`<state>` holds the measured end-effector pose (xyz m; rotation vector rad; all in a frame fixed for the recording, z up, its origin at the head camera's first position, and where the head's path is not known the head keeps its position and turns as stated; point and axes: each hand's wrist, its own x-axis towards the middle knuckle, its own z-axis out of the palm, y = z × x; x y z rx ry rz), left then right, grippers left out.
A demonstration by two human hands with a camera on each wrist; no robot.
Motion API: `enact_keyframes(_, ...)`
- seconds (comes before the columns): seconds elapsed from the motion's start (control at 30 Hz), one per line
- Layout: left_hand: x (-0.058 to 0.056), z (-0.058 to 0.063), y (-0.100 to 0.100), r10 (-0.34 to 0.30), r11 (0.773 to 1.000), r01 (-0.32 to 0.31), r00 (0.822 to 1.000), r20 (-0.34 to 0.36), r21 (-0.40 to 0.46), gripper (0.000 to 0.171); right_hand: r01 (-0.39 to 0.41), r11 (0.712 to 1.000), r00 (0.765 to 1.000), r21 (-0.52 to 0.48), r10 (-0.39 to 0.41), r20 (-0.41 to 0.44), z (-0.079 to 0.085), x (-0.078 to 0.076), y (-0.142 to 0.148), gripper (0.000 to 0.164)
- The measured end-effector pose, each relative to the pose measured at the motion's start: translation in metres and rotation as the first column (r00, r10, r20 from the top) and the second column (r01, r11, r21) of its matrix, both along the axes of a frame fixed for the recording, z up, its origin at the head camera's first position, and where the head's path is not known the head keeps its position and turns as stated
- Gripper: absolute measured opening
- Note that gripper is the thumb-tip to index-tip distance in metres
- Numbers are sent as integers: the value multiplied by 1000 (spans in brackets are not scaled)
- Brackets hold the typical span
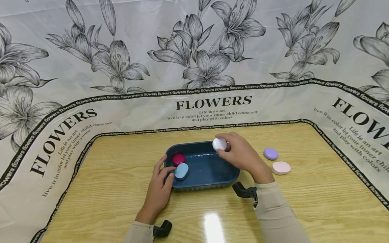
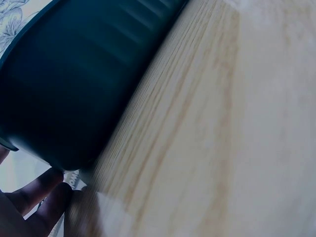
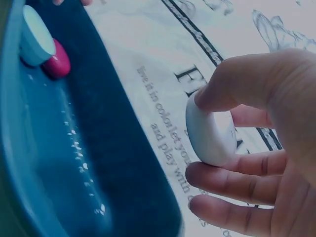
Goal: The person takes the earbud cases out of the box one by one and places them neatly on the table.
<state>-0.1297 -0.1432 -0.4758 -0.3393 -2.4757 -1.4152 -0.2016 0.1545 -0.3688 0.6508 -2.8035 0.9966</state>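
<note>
Over on our left, the left hand (image 1: 158, 190) is at the end of the blue tray (image 1: 212, 172), fingers spread and slightly bent round the corner, one fingertip reaching over the rim; we can't see it clasping anything. Just inside there, the pale blue oblong piece (image 1: 182, 172) sits next to the red round piece (image 1: 178, 159), and we can't tell whether they touch. The middle and right of the tray floor are bare.

And here's the action: the right hand (image 1: 243, 155) has the white piece (image 1: 217, 144) up by the far rim, pinched with the thumb on one side and fingertips on the other, the gap no wider than the piece itself. To do this well, we'd say, bring it fully inside the rim, dip low over that bare stretch and let go gently, because a smooth piece like this could skid. We'd like those left fingers light but steady on the tray's end.

So where is it? Right at the fingertips, held on edge, and the right-wrist view gives us at least one finger hanging clear beneath. Further right, well apart from the pinch, the lavender piece (image 1: 270, 154) and the pale pink oblong piece (image 1: 281, 168) lie near each other on the counter (image 1: 106, 189), beyond the tray.
</note>
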Motion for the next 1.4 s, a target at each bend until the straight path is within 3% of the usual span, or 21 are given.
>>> enact_keyframes(0.2, -1, -2, 0, -1, 1000, 1, 1000, -11, -11, 24, 27, 998, 997, -57, -23, 75, 4, 1, 17, 50)
enact_keyframes(0.47, 0, -3, 0, 4, 1000, -4, 1000, -16, -9, 23, 75, 997, 994, -32, -72, 81, 2, -1, 36, 50)
enact_keyframes(0.8, 0, -5, 0, 11, 1000, -11, 1000, -15, 4, 22, 72, 997, 991, -9, -70, 116, 1, -3, 48, 50)
enact_keyframes(1.4, -1, 0, 0, 11, 1000, -11, 1000, 1, -5, 23, 94, 988, 982, 126, -113, 152, -9, -11, 85, 51)
